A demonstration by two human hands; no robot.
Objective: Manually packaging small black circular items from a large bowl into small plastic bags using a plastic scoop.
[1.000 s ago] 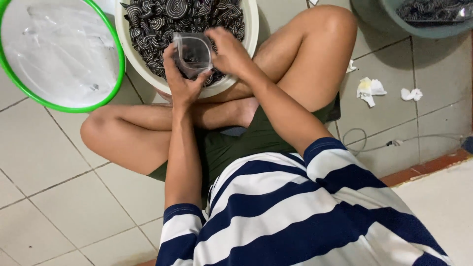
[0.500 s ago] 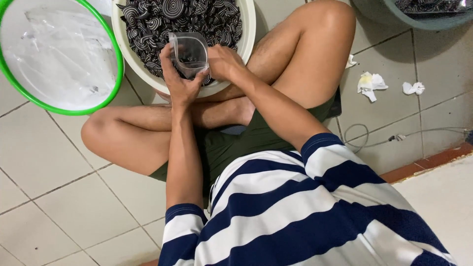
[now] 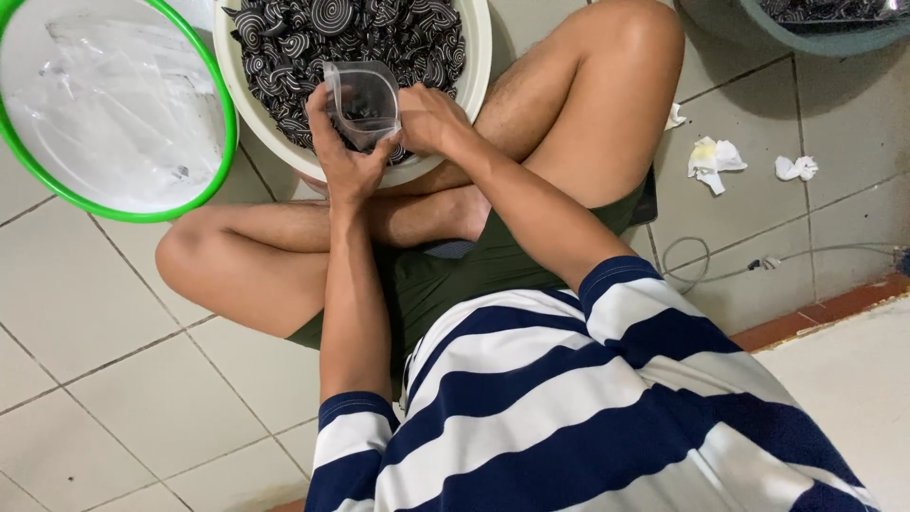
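Both hands gripping clear pouch, left hand, right hand, over spiral-filled basin

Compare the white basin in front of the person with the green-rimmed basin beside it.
The white basin is heaped with black-and-white spiral pieces; the green-rimmed basin holds only crumpled clear plastic. The white basin sits against the person's crossed legs, below the clear container gripped by the left hand with the right hand at its side; the green-rimmed basin lies off to the left, untouched. Both are round and rest on the tiled floor.
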